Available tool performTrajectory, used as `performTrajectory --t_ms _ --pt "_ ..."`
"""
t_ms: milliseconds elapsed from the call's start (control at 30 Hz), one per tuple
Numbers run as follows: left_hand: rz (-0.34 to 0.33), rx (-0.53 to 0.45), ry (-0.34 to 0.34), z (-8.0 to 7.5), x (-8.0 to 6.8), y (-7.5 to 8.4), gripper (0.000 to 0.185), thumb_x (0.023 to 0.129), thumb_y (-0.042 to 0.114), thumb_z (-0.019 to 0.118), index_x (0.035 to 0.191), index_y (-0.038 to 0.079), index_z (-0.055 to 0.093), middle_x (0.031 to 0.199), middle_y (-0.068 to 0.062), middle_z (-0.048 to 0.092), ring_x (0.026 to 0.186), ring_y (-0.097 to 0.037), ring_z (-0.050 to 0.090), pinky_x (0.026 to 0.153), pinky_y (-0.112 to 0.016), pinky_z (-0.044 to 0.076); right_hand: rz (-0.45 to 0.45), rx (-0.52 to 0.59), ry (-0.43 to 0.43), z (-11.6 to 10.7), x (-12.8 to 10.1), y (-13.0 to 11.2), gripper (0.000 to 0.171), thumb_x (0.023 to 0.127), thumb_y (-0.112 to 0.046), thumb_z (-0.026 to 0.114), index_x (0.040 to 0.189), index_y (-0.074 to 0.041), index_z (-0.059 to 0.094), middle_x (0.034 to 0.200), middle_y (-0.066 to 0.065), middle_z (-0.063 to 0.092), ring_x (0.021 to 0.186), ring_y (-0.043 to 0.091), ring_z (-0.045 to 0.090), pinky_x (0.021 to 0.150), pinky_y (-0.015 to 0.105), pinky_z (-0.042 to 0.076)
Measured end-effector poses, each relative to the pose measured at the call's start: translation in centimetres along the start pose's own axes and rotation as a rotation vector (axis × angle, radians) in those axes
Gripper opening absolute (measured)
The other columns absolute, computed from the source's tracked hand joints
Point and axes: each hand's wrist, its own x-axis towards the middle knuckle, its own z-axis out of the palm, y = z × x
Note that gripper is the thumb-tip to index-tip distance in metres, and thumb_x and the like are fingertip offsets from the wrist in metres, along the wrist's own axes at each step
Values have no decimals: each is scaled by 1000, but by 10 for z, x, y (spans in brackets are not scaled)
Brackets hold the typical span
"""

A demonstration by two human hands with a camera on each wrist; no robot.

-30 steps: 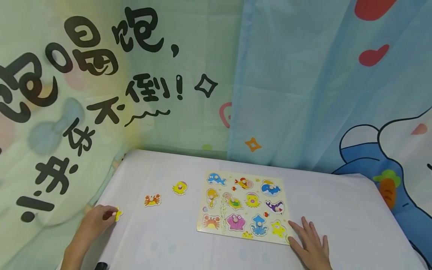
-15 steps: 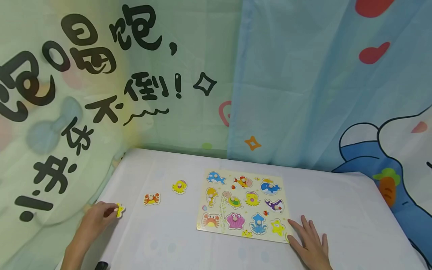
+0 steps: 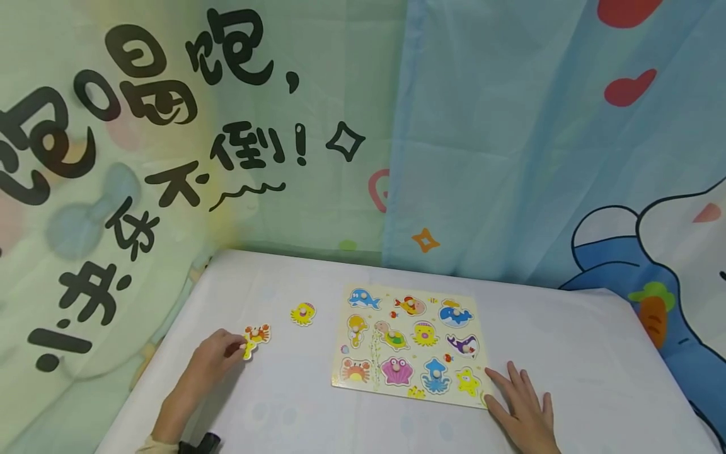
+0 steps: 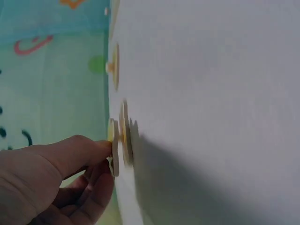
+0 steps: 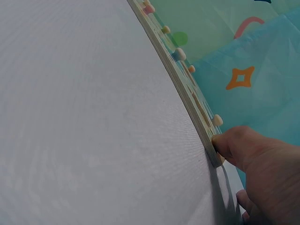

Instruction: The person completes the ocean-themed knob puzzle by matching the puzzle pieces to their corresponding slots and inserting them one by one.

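Note:
My left hand pinches a yellow knobbed puzzle piece between thumb and fingers; its full outline is partly hidden. In the left wrist view the held piece is raised off the table, close to the crab piece. The orange crab piece lies on the white cloth, partly overlapped by the held one in the head view. A yellow octopus piece lies farther right. My right hand rests with spread fingers at the right edge of the sea-animal puzzle board, thumb touching its near corner.
Several knobbed animal pieces sit in the board, among them a pink shell and a blue squid. A white cloth covers the table. Printed curtains hang behind and to the left.
My left hand has moved right from the table's left edge with the yellow piece, up to the crab piece. The right hand and board have stayed in place.

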Motion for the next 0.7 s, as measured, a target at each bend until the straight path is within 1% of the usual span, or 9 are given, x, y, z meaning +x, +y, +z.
performTrajectory --t_ms 67,167,233,300,433,500,567,700 --pt "45 -6 2 9 4 13 13 84 5 70 96 2 72 84 -3 60 75 -9 53 64 -22 46 2 -1 -2 0 0 0 69 91 -54 55 145 -13 41 159 28 3 144 53 -7 103 73 -20" --pt "138 -15 19 24 10 32 10 82 3 71 92 4 72 81 0 58 72 -6 50 63 -20 45 -5 -5 2 1 0 1 69 91 -55 54 145 -13 40 159 28 4 144 53 -6 103 73 -19" --pt "203 -30 12 36 16 46 9 82 3 72 91 4 73 80 1 58 71 -5 48 63 -19 44 -18 -9 14 0 0 2 69 91 -56 54 145 -13 41 159 29 5 144 53 -5 103 74 -18" --pt "260 -51 -22 49 21 62 9 82 3 72 91 4 73 80 2 57 71 -4 47 63 -18 44 -30 -10 25 0 -1 3 68 91 -55 54 144 -13 41 158 29 5 144 54 -4 102 75 -18" --pt "345 -56 -144 74 31 100 13 86 9 71 97 5 74 84 2 59 74 -3 47 65 -16 45 -39 -7 34 -1 -2 3 67 91 -54 54 143 -13 42 158 30 6 144 53 -4 102 75 -17" --pt "402 -47 -185 85 33 119 14 87 12 69 99 6 74 86 3 59 74 -2 46 66 -15 45 -40 -10 39 -1 -2 2 67 91 -54 55 143 -13 43 158 30 7 144 53 -3 103 75 -17" --pt "466 -46 -201 95 35 135 13 88 12 68 99 6 74 85 3 60 73 -1 45 65 -13 43 -41 -11 43 -1 -3 1 67 91 -54 55 143 -14 43 158 30 8 144 53 -3 103 75 -16" --pt "551 -46 -210 113 37 164 13 89 12 67 98 9 75 83 4 58 71 -1 41 61 -10 36 -40 -17 45 -1 -4 0 67 91 -55 54 143 -14 43 158 29 8 144 53 -3 103 75 -16"
